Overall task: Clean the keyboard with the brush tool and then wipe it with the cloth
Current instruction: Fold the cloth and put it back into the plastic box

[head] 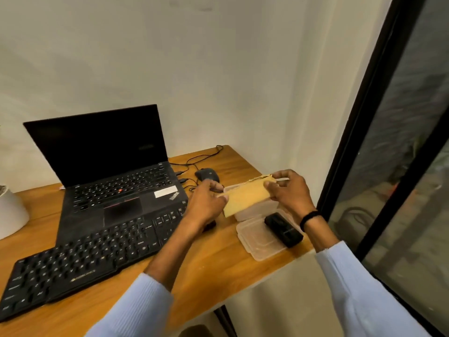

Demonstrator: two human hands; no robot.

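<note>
A yellow cloth (245, 197), folded, hangs stretched between both hands above a clear plastic box (257, 211). My left hand (205, 203) pinches its left edge and my right hand (290, 190) pinches its upper right corner. The black keyboard (90, 254) lies slanted on the wooden desk (213, 266), left of the hands, in front of an open black laptop (111, 176). A black oblong tool (283, 229), possibly the brush tool, rests on the box's clear lid (255, 242) near the desk's right edge.
A black mouse (206, 176) with cables lies behind the hands. A white pot (11, 212) stands at the far left. A white wall backs the desk, and a black-framed glass panel (388, 142) rises close on the right.
</note>
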